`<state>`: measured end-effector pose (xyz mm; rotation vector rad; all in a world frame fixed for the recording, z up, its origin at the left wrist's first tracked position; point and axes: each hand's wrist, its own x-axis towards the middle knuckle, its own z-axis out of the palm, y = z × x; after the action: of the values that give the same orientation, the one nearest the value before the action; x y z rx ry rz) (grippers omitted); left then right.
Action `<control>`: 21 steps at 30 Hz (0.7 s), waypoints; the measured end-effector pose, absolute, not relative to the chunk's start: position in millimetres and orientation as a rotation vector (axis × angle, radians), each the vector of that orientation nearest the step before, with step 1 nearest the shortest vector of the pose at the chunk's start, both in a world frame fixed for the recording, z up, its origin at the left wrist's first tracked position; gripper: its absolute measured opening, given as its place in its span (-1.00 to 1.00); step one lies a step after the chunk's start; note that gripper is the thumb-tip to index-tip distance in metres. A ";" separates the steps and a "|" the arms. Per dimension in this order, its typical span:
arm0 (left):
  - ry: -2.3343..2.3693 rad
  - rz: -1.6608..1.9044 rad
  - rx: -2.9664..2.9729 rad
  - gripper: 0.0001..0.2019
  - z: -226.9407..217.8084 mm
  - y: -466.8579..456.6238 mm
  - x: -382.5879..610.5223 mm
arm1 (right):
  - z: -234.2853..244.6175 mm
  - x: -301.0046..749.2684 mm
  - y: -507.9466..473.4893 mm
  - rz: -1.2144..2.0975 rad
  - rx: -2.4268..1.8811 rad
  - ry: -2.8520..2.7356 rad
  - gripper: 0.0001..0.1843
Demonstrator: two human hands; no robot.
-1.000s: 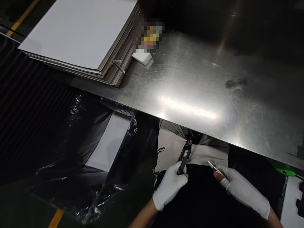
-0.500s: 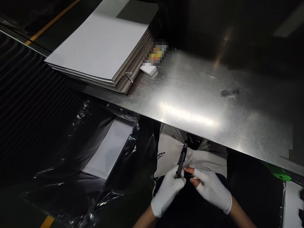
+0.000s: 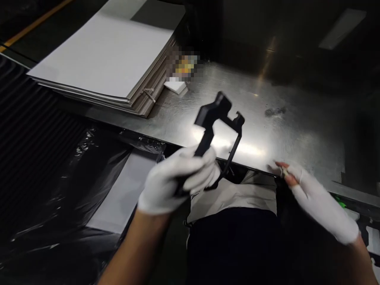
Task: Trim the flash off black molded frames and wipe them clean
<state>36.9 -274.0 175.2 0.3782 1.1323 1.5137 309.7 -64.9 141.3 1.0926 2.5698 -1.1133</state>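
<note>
My left hand (image 3: 175, 178), in a white glove, is wrapped round one side of a black frame-like part (image 3: 212, 113). This part has a blocky top corner, a small hook and a thin far bar, and is raised tilted above the steel table's near edge. My right hand (image 3: 322, 206), in a white glove with bare thumb and fingertip, is apart from it at the right. Its thumb and forefinger pinch a small pale thing (image 3: 285, 172), too small to name, close to the table edge.
A thick stack of white sheets (image 3: 97, 55) lies on the steel table (image 3: 311, 150), with a small white block (image 3: 175, 85) beside it. Left of my legs is clear plastic film (image 3: 77, 158) over a white sheet (image 3: 118, 194). Something green (image 3: 340, 201) shows at the right.
My hands have parted. The left has risen with the black part, now turned to show its frame shape. The right has moved away to the right. The view has shifted slightly.
</note>
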 end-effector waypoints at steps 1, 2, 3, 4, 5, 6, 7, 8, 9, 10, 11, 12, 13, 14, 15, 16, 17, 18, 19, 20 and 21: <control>1.108 1.486 0.427 -0.74 172.9 -248.7 32.2 | 143.0 295.7 -55.9 -0.985 1.166 2.637 -0.58; 1.095 1.459 0.470 -0.77 169.2 -225.5 29.2 | 142.5 281.9 -48.0 -0.879 1.215 2.676 -0.67; 1.096 1.424 0.501 -0.75 164.8 -205.4 27.8 | 140.2 269.1 -41.5 -0.802 1.229 2.704 -0.75; 1.103 1.375 0.525 -0.69 160.0 -189.2 27.5 | 136.6 257.8 -37.0 -0.746 1.203 2.732 -0.79; 1.115 1.325 0.548 -0.63 155.3 -176.9 28.1 | 132.2 248.2 -34.6 -0.695 1.141 2.768 -0.77; 1.129 1.281 0.566 -0.58 151.2 -168.5 29.0 | 127.5 240.2 -34.6 -0.644 1.053 2.806 -0.73; 1.141 1.244 0.579 -0.57 147.9 -163.4 30.1 | 122.9 233.8 -36.8 -0.587 0.954 2.838 -0.68; 1.150 1.220 0.587 -0.58 145.7 -160.8 31.2 | 118.7 228.6 -40.8 -0.527 0.863 2.857 -0.63; 1.158 1.206 0.589 -0.62 144.6 -159.9 32.2 | 115.1 224.6 -46.0 -0.471 0.787 2.859 -0.59; 1.162 1.195 0.587 -0.66 144.7 -160.1 33.2 | 112.1 221.5 -51.6 -0.431 0.732 2.847 -0.58; 1.165 1.184 0.580 -0.67 145.8 -160.6 34.2 | 109.8 219.4 -57.0 -0.413 0.698 2.831 -0.58; 1.170 1.168 0.571 -0.66 147.5 -160.9 35.3 | 107.8 218.1 -61.5 -0.408 0.679 2.815 -0.59; 1.179 1.155 0.565 -0.64 149.4 -161.0 36.5 | 106.2 217.6 -64.8 -0.408 0.669 2.805 -0.61; 1.193 1.145 0.563 -0.61 151.3 -160.7 37.8 | 104.8 217.7 -66.7 -0.414 0.665 2.802 -0.63; 1.208 1.133 0.567 -0.59 152.9 -160.1 39.2 | 103.7 218.2 -67.2 -0.422 0.669 2.803 -0.64; 1.219 1.122 0.581 -0.57 154.0 -159.3 40.5 | 102.8 218.8 -66.6 -0.421 0.679 2.806 -0.66; 1.232 1.111 0.599 -0.55 154.6 -158.4 41.6 | 102.2 219.3 -65.1 -0.409 0.691 2.806 -0.66; 1.244 1.096 0.618 -0.54 154.8 -157.6 42.6 | 102.0 219.4 -62.9 -0.394 0.703 2.800 -0.66; 1.255 1.083 0.636 -0.52 154.8 -157.0 43.3 | 102.3 219.1 -60.5 -0.379 0.716 2.787 -0.65; 1.267 1.070 0.650 -0.51 154.8 -156.5 43.9 | 103.1 218.3 -57.9 -0.363 0.733 2.772 -0.65; 1.278 1.056 0.661 -0.49 154.8 -156.2 44.3 | 104.5 217.3 -55.4 -0.354 0.745 2.759 -0.65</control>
<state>44.3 -156.2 154.8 0.6608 1.2780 1.0557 217.3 -55.4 104.5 0.7452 2.7585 -0.3545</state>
